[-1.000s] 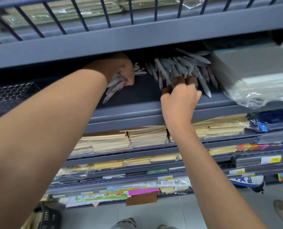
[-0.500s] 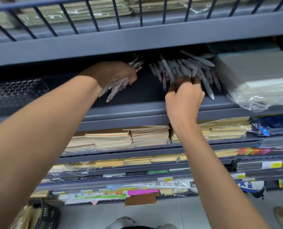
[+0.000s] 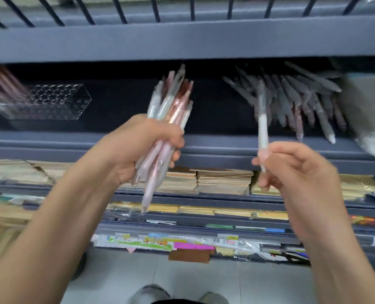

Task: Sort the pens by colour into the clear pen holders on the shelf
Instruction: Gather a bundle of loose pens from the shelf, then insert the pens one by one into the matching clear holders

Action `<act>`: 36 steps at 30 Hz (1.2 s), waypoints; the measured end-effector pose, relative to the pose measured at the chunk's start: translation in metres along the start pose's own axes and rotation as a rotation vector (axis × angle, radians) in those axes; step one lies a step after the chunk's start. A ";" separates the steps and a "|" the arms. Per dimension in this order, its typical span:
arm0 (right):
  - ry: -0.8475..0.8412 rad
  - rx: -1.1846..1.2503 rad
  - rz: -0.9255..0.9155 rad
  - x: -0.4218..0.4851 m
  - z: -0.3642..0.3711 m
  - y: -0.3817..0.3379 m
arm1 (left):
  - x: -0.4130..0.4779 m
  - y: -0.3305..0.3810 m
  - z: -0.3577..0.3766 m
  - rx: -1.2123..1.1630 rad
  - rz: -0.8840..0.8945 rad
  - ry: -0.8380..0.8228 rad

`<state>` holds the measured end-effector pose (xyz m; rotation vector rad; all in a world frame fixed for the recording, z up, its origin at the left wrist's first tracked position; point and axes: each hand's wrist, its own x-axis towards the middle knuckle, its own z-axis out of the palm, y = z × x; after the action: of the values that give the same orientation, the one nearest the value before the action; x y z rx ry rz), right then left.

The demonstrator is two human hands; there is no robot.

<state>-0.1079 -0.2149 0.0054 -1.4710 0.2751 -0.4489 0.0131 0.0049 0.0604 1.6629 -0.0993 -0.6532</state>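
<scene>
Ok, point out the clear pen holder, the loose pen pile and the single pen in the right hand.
Clear plastic pen holder (image 3: 57,102): head view, front wall.
Loose grey pen pile (image 3: 291,102): head view, middle.
Single pale pen (image 3: 262,126): head view, barrel.

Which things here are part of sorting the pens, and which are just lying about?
Part of the job: bundle of pens in the left hand; single pen in the right hand; loose pens; clear holder.

Just lying about: envelope stacks; plastic-wrapped pack.
</scene>
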 end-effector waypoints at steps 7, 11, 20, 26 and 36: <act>-0.338 0.151 0.090 -0.035 0.049 0.018 | -0.048 -0.059 -0.030 -0.175 0.110 0.118; -0.459 0.122 0.157 -0.044 0.099 0.026 | -0.068 -0.087 -0.074 -0.353 0.151 0.148; -0.526 0.093 0.291 -0.084 0.250 0.042 | -0.139 -0.144 -0.213 -0.564 0.155 0.368; -0.568 0.114 0.323 -0.120 0.356 0.045 | -0.177 -0.164 -0.313 -0.581 0.115 0.450; -0.522 0.109 0.298 -0.139 0.484 0.049 | -0.198 -0.170 -0.426 -0.578 0.102 0.428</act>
<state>-0.0097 0.2811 -0.0121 -1.3598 0.0480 0.1620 -0.0029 0.4997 -0.0035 1.1914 0.2882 -0.2034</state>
